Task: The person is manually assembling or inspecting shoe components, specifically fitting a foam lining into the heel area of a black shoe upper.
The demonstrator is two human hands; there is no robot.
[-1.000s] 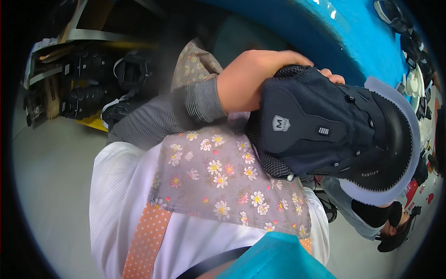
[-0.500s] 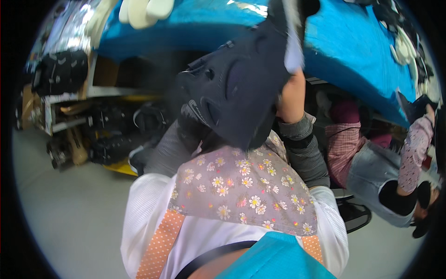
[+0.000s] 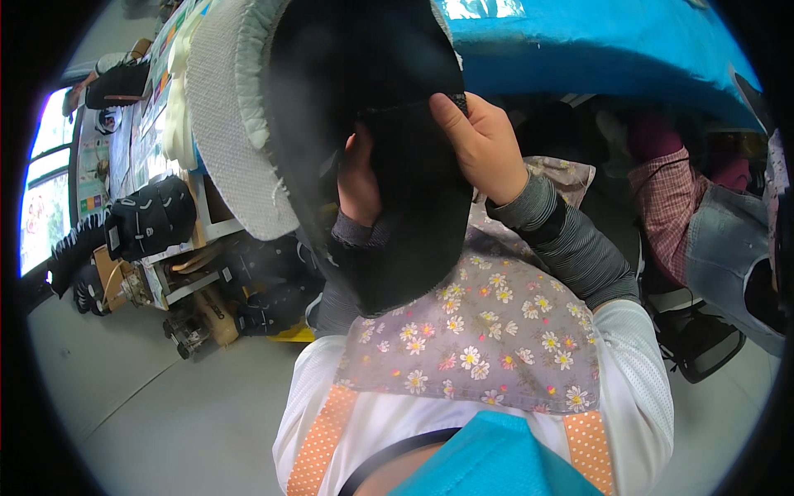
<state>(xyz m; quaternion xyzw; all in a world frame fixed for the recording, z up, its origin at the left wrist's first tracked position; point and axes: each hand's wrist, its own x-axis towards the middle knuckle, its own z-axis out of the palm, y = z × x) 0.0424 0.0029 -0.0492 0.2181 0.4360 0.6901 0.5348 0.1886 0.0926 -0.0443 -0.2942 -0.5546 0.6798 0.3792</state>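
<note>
Close in front of me is a large black shoe upper (image 3: 318, 157), its dark inner face showing. A pale padded edge (image 3: 252, 74) and a white woven fabric layer (image 3: 219, 124) run along its left side. My right hand (image 3: 488, 153) grips it at the right, thumb pressed over the edge of a raised black flap (image 3: 418, 149). My left hand (image 3: 357, 190) is closed at the flap's left side, partly hidden by the black material.
Across the top lies a blue-covered table (image 3: 595, 50). On the left, black shoe pieces (image 3: 153, 219) sit on a rack above a wooden shoe last (image 3: 217, 318). A co-worker (image 3: 703, 223) sits at the right near a black chair frame (image 3: 703, 355).
The shoe upper has turned from its outer face to its inner face and moved left, nearer to me. My left hand has come into view, and my view has shifted left.
</note>
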